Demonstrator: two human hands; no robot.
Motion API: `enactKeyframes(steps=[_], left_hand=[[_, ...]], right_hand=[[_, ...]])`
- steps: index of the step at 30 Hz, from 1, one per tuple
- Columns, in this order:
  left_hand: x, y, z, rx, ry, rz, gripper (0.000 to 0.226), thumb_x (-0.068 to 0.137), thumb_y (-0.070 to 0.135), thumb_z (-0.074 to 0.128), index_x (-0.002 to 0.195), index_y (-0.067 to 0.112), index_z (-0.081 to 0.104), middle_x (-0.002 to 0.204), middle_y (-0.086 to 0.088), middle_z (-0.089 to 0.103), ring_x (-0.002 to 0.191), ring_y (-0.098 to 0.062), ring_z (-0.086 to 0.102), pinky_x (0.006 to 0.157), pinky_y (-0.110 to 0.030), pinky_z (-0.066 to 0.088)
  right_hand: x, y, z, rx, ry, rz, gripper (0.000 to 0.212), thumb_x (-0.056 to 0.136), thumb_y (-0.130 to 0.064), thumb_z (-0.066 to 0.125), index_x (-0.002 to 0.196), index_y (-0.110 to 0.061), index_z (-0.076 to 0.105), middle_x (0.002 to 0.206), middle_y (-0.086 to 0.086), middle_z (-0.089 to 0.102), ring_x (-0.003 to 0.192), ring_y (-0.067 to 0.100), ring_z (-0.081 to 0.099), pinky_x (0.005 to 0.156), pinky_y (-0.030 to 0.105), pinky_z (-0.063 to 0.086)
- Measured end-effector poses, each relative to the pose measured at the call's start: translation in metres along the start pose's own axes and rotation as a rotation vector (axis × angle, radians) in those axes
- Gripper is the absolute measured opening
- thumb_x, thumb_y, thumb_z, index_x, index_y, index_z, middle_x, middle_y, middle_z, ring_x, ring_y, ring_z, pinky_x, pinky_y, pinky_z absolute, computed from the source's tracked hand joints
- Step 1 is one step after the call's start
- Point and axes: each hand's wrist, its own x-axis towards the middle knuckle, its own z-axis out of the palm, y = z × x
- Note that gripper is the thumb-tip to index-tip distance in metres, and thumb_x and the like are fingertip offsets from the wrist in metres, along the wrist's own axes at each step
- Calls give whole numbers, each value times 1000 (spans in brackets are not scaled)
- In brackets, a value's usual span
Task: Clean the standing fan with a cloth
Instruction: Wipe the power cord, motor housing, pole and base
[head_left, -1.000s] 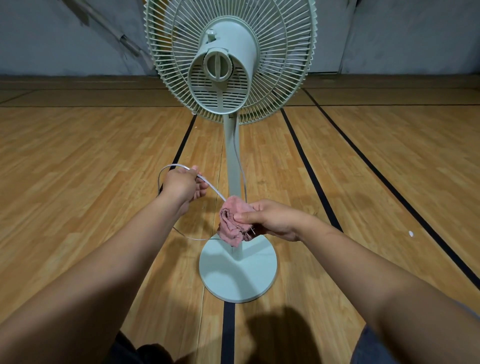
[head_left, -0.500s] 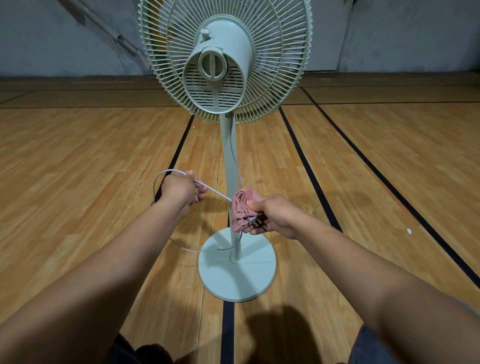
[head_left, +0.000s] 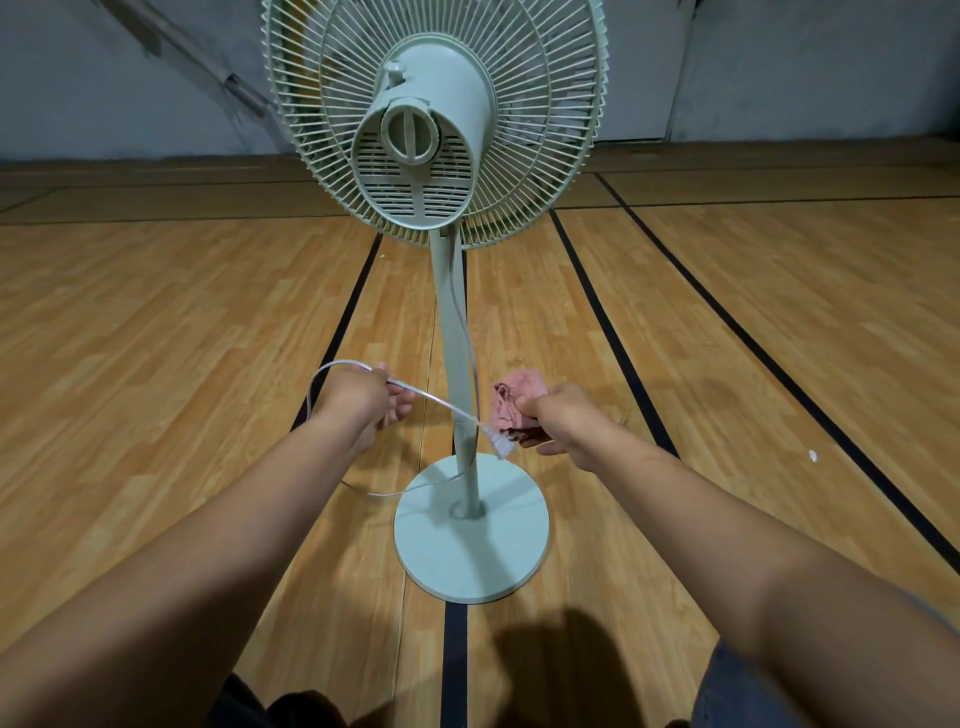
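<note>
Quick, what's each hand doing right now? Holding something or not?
Left hand: closed, gripping the white cord.
Right hand: closed, gripping the pink cloth right by the cord's plug.

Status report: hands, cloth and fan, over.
Left hand grips the cord. Right hand holds pink cloth at the plug. Fan upright, cord crosses its pole.

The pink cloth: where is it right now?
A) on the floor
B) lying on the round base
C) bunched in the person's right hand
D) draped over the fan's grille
C: the right hand grips the pink cloth, held up beside the fan's pole.
</note>
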Motion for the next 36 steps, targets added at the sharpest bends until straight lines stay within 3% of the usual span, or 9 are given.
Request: enactKeyframes(steps=[3, 7, 12, 15, 18, 21, 24, 31, 36], left_hand=[[-4, -3, -1, 50, -62, -42, 32, 117, 24, 44, 92, 8, 57, 52, -4, 67, 53, -15, 66, 56, -27, 55], [-15, -11, 0, 141, -164, -110, 28, 117, 17, 45, 94, 5, 57, 66, -14, 68, 52, -18, 71, 42, -26, 58], [-23, -31, 1, 349, -310, -194, 28, 116, 18, 46, 96, 3, 59, 77, -16, 69, 55, -19, 74, 50, -30, 64], [-27, -44, 3, 517, -367, -235, 26, 114, 19, 48, 95, 7, 61, 75, -9, 70, 61, -16, 74, 50, -25, 61], [-31, -59, 7, 650, -389, -249, 29, 112, 17, 49, 90, 8, 64, 75, -6, 70, 71, -16, 73, 55, -25, 57], [-36, -75, 10, 770, -408, -266, 33, 113, 17, 46, 90, 6, 68, 80, -3, 72, 71, -12, 73, 55, -21, 52], [-38, -92, 12, 810, -422, -276, 27, 113, 18, 46, 97, 8, 66, 86, -3, 74, 71, -11, 74, 55, -20, 49], [-31, -138, 15, 880, -494, -322, 17, 111, 23, 54, 101, 11, 63, 94, -4, 76, 77, -14, 74, 57, -22, 49], [-31, -177, 11, 885, -503, -358, 17, 106, 22, 55, 102, 10, 66, 103, -11, 81, 79, -22, 75, 59, -23, 49]], right_hand=[[2, 2, -7, -10, 42, 11, 15, 103, -21, 63, 92, -12, 60, 103, 17, 79, 78, 28, 74, 99, 52, 56], [2, 0, -7, -80, 20, 3, 10, 102, -21, 64, 99, -14, 59, 92, 8, 78, 83, 26, 77, 100, 52, 56], [3, 0, -5, -142, 24, -3, 23, 101, -24, 66, 117, -14, 53, 103, 8, 74, 78, 17, 67, 81, 39, 54], [5, 1, -6, -147, 21, 2, 21, 98, -20, 66, 114, -14, 52, 97, 7, 75, 77, 19, 69, 82, 40, 55], [5, 2, -5, -196, -3, 8, 16, 98, -19, 67, 103, -16, 52, 102, 11, 76, 93, 28, 76, 77, 39, 51], [1, 7, -1, -302, -62, 24, 15, 96, -17, 68, 96, -16, 53, 86, 5, 74, 81, 23, 73, 68, 34, 47], [-5, 14, 4, -441, -120, 41, 14, 95, -15, 69, 95, -14, 55, 87, 7, 69, 73, 20, 65, 62, 33, 44], [-10, 35, 15, -602, -190, 63, 11, 97, -11, 63, 105, -5, 61, 107, 21, 77, 89, 30, 74, 65, 33, 45], [-11, 58, 15, -668, -268, 86, 13, 94, -10, 68, 106, -6, 64, 98, 16, 68, 85, 28, 61, 66, 33, 46]])
